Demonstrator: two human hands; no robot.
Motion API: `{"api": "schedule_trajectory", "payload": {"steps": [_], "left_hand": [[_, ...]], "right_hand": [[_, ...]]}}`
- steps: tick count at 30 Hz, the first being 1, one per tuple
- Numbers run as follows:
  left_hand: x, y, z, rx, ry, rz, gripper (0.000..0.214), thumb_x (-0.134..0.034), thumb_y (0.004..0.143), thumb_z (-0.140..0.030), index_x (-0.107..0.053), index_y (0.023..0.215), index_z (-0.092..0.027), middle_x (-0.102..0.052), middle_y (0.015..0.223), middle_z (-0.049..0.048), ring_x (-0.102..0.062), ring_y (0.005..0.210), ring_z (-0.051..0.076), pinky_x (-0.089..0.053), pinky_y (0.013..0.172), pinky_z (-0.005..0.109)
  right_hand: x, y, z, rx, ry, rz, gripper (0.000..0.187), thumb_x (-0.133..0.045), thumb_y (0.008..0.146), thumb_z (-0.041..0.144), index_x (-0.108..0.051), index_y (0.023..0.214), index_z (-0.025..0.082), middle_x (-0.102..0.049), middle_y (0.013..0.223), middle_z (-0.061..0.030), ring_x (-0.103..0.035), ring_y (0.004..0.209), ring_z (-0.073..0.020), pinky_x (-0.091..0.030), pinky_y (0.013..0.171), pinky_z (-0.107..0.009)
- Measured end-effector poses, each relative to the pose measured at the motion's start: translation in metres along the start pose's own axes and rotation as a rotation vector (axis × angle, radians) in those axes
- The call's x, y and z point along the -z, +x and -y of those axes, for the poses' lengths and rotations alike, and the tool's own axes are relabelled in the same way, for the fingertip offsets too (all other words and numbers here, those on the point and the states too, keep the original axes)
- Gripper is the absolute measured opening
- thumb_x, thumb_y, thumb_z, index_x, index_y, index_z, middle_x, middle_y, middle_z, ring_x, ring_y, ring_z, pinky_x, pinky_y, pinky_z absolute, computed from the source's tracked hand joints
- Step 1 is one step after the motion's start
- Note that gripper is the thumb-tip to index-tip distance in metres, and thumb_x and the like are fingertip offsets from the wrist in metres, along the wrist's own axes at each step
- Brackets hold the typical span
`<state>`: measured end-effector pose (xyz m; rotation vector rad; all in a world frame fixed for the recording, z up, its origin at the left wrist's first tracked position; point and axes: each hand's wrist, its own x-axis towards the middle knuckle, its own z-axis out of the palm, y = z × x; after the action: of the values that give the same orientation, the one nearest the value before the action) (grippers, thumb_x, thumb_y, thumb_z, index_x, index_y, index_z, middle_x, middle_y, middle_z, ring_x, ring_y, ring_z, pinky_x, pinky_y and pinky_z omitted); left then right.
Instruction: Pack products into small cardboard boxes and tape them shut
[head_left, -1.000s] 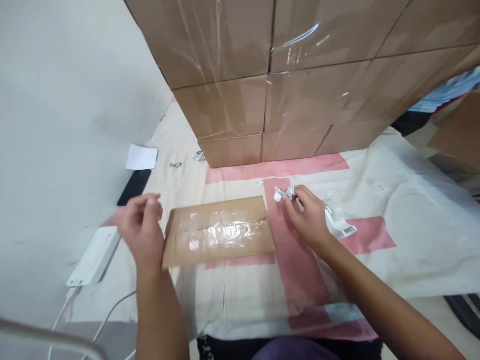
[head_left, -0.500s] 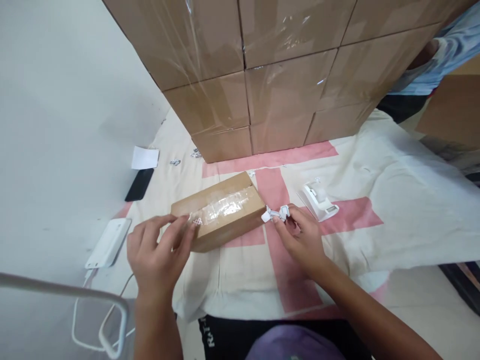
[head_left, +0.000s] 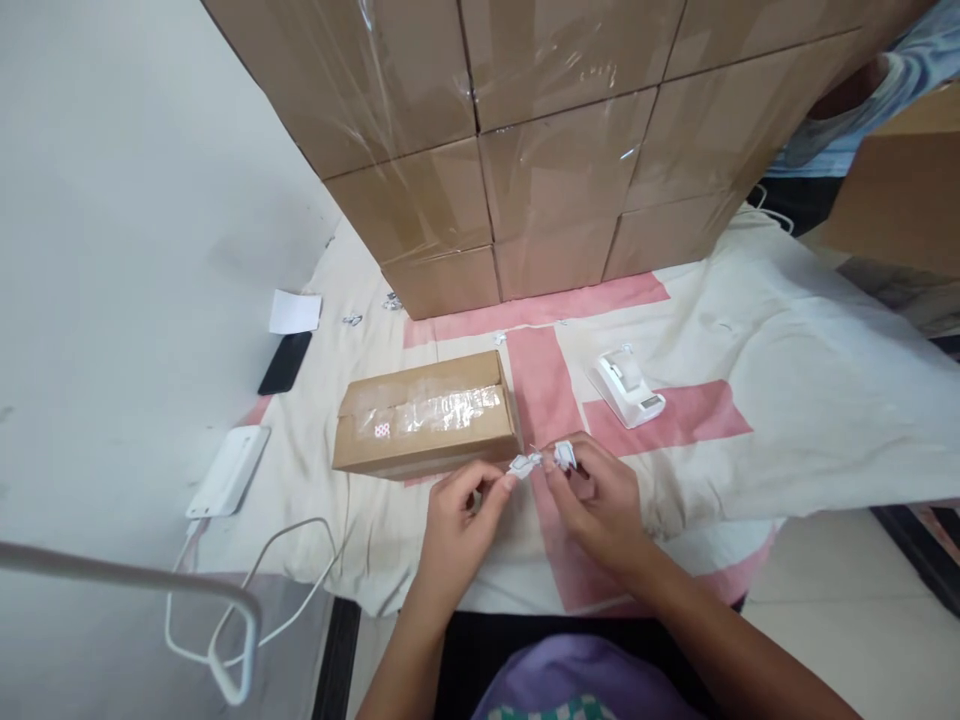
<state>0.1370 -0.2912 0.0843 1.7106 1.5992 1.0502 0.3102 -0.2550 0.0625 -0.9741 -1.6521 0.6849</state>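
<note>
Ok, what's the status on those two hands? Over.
Left hand, right hand: both pinching small white scraps. Taped cardboard box: just beyond the left hand. White tape dispenser: beyond the right hand, seemingly out of the way.

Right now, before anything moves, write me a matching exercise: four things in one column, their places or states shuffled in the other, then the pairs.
Things:
1. Box
2. Phone
3. Dispenser
4. Bits

Places or states:
A. White, on the cloth, right of the box
B. At the fingertips of the left hand and right hand
C. Brown, clear tape on top
D. Black, beside white paper

Pairs: 1-C, 2-D, 3-A, 4-B
</note>
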Motion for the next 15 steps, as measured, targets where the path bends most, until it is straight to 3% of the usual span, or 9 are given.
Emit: {"api": "schedule_trajectory", "payload": {"steps": [4, 6, 8, 10, 12, 15], "left_hand": [[0.022, -0.008, 0.02, -0.019, 0.047, -0.01, 0.025, -0.061, 0.098, -0.029, -0.062, 0.075, -0.019, -0.062, 0.07, -0.0042, -0.052, 0.062, 0.008, -0.039, 0.061, 0.02], [0.035, -0.015, 0.034, 0.002, 0.066, -0.052, 0.02, -0.062, 0.097, -0.029, -0.065, 0.079, -0.019, -0.064, 0.072, -0.0037, -0.053, 0.063, 0.008, -0.041, 0.06, 0.019], [0.047, -0.023, 0.049, 0.027, 0.084, -0.088, 0.016, -0.064, 0.096, -0.03, -0.067, 0.083, -0.02, -0.066, 0.075, -0.0029, -0.055, 0.064, 0.009, -0.043, 0.061, 0.019], [0.057, -0.031, 0.063, 0.046, 0.108, -0.122, 0.015, -0.065, 0.094, -0.032, -0.069, 0.085, -0.02, -0.067, 0.077, -0.0021, -0.056, 0.064, 0.01, -0.045, 0.061, 0.019], [0.063, -0.037, 0.077, 0.061, 0.13, -0.161, 0.017, -0.066, 0.093, -0.034, -0.069, 0.083, -0.02, -0.067, 0.075, -0.0017, -0.056, 0.063, 0.011, -0.046, 0.061, 0.02], [0.066, -0.041, 0.099, 0.1, 0.138, -0.255, 0.02, -0.068, 0.09, -0.037, -0.07, 0.08, -0.02, -0.068, 0.072, -0.0006, -0.058, 0.062, 0.012, -0.048, 0.06, 0.02]], "right_hand": [[0.017, 0.018, -0.015, -0.302, 0.079, -0.167, 0.021, -0.06, 0.098, 0.03, -0.054, 0.08, 0.021, -0.052, 0.071, 0.0027, -0.049, 0.063, -0.012, -0.039, 0.058, -0.024], [0.024, 0.033, -0.028, -0.34, 0.095, -0.192, 0.023, -0.06, 0.098, 0.034, -0.052, 0.08, 0.021, -0.052, 0.073, 0.0023, -0.052, 0.066, -0.0131, -0.041, 0.06, -0.025], [0.023, 0.055, -0.042, -0.333, 0.065, -0.123, 0.021, -0.06, 0.096, 0.034, -0.053, 0.081, 0.022, -0.054, 0.073, 0.0022, -0.054, 0.066, -0.0137, -0.042, 0.062, -0.025], [0.011, 0.085, -0.056, -0.29, 0.023, -0.04, 0.01, -0.062, 0.093, 0.032, -0.059, 0.093, 0.022, -0.062, 0.082, 0.0003, -0.059, 0.07, -0.0152, -0.045, 0.067, -0.027], [-0.01, 0.122, -0.07, -0.216, -0.026, 0.035, 0.02, -0.064, 0.09, 0.028, -0.062, 0.11, 0.022, -0.07, 0.095, -0.0029, -0.065, 0.08, -0.018, -0.048, 0.074, -0.03], [-0.054, 0.185, -0.083, -0.079, -0.154, 0.205, 0.011, -0.063, 0.091, 0.025, -0.067, 0.1, 0.019, -0.072, 0.093, -0.0047, -0.067, 0.087, -0.0203, -0.047, 0.078, -0.03]]}}
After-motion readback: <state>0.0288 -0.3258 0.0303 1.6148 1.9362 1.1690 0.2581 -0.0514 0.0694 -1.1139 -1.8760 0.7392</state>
